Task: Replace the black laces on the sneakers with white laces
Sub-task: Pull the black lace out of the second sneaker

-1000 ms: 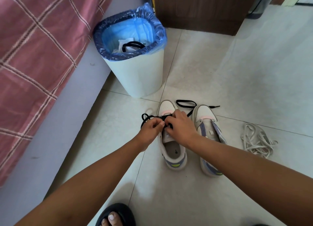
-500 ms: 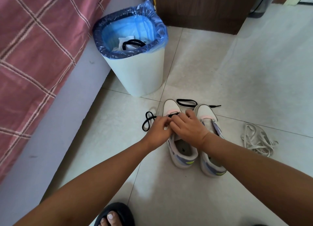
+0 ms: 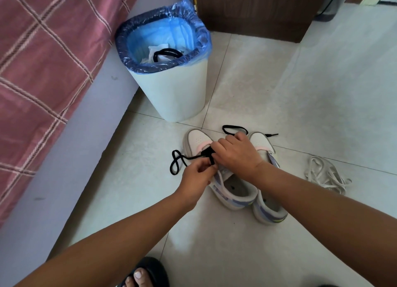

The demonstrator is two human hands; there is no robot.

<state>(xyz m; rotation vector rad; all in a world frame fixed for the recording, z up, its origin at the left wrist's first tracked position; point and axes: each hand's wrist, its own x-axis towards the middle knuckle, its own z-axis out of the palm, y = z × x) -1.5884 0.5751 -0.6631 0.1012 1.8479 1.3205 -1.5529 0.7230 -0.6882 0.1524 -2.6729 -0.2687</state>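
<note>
Fingers (image 3: 207, 165) of the left hand (image 3: 198, 179) pinch the black lace (image 3: 194, 157) at the front of the left-side sneaker (image 3: 223, 179); the right hand (image 3: 236, 152) lies over the same shoe's eyelets with its fingers curled on the bunched lace there. Surroundings, by size: tiled floor (image 3: 300, 93); a bed with a pink checked cover (image 3: 43, 61) along the left; a dark wooden cabinet (image 3: 257, 9) behind; a white bin (image 3: 171, 89) with a blue liner, in which a black loop, possibly a discarded lace, lies on paper. Both sneakers stand side by side on the floor, toes towards the bin, the second sneaker (image 3: 269, 209) touching the first. Loose black loops trail on the floor left of the shoes and beyond their toes. White laces (image 3: 324, 175) lie in a heap on the floor, near the right of the pair, untouched. Judgement: removal is in hand, with the black lace being drawn out of its lowest eyelets. Next move calls for pulling that lace fully free without dragging the shoe, then clearing the other sneaker before threading white.
</note>
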